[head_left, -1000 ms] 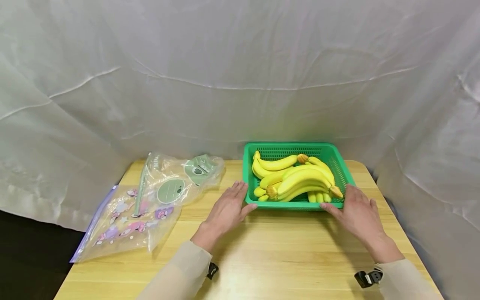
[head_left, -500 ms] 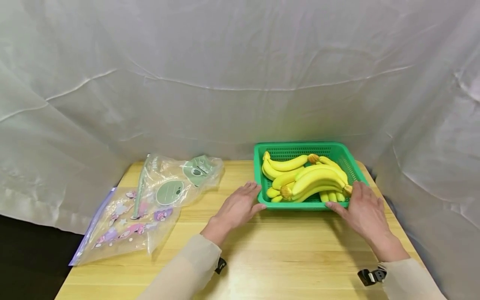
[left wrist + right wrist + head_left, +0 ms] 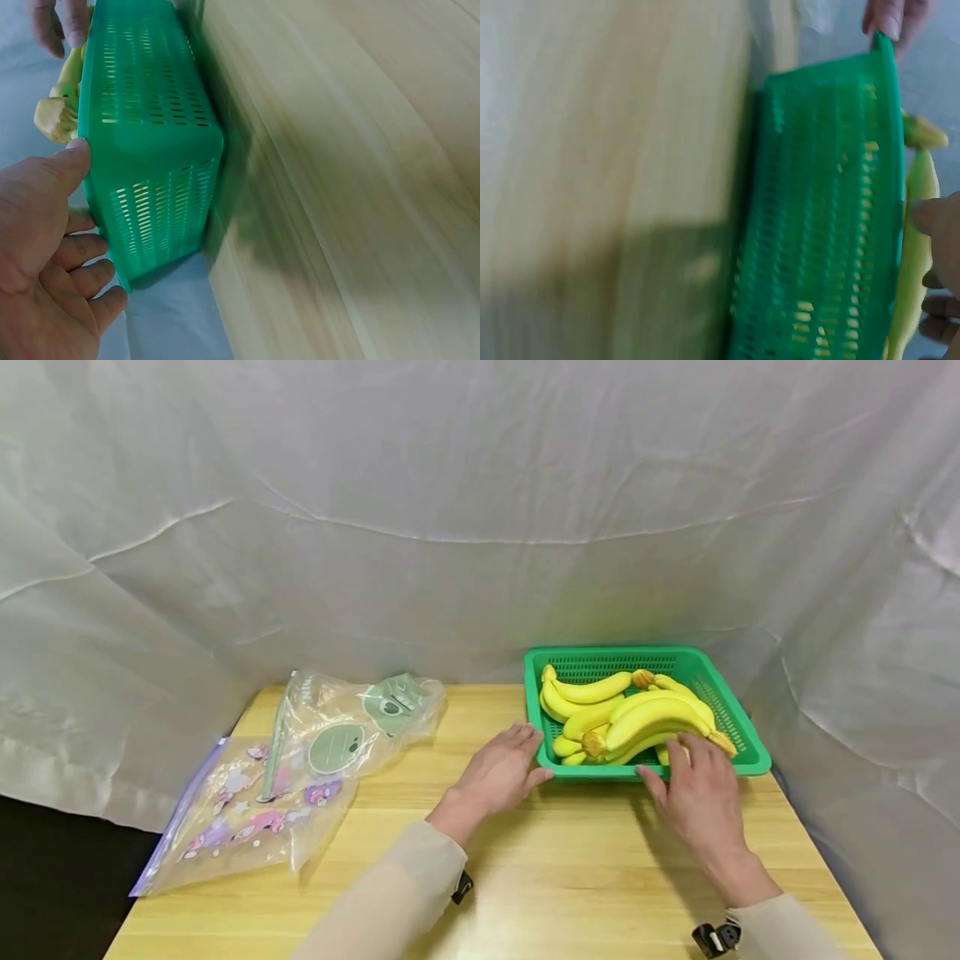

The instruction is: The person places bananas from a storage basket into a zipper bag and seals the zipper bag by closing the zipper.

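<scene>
A green plastic basket with slotted sides stands at the back right of the table, with several yellow bananas heaped inside. My left hand touches its near left corner; in the left wrist view the thumb lies on the rim and the other fingers lie along the side wall. Over the front rim reaches my right hand, its fingertips at the nearest bananas and its thumb by the rim. The right wrist view is blurred, and part of that hand is cut off there.
Two clear zip bags overlap on the left of the table: one with green printed shapes, one with a purple zip edge and pink figures. A grey cloth hangs behind and at the sides.
The basket of bananas has slid right along the table, with my left hand following at its corner. My right hand has left the right corner and moved left over the front rim.
</scene>
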### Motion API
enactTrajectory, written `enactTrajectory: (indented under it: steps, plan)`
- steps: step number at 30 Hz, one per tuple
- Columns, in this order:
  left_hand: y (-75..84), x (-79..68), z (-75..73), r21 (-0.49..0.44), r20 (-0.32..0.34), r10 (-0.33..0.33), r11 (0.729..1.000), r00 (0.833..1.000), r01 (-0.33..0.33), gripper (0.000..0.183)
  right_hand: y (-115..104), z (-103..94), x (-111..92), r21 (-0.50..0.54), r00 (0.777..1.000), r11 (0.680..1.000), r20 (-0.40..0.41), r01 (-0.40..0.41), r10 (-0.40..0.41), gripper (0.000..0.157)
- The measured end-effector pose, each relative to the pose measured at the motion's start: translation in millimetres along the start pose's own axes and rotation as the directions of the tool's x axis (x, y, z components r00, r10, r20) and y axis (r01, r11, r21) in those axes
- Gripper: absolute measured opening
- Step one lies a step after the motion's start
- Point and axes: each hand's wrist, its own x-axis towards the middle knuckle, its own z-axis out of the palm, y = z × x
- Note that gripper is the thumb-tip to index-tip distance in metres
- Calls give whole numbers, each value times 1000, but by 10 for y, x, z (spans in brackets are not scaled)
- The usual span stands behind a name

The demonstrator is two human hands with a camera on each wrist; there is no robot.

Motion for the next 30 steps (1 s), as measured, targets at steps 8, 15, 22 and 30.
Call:
enactTrajectory:
  steps: [8,15,22,30]
  plan:
    - [108,86,50,12,9,16,1000,1000,-16,70,-163,101,-122,76,996,997,92,-10,3,87]
    - [190,154,148,75,67,35,996,997,-40,78,-168,133,-219,50,985,995,155,-82,73,94]
    - [246,215,195,134,94,29,990,995,-41,83,-150,156,-229,11,949,982,261,-187,178,95]
    - [288,270,220,125,115,35,991,993,-49,79,-55,160,-232,2,902,965,355,-263,245,96]
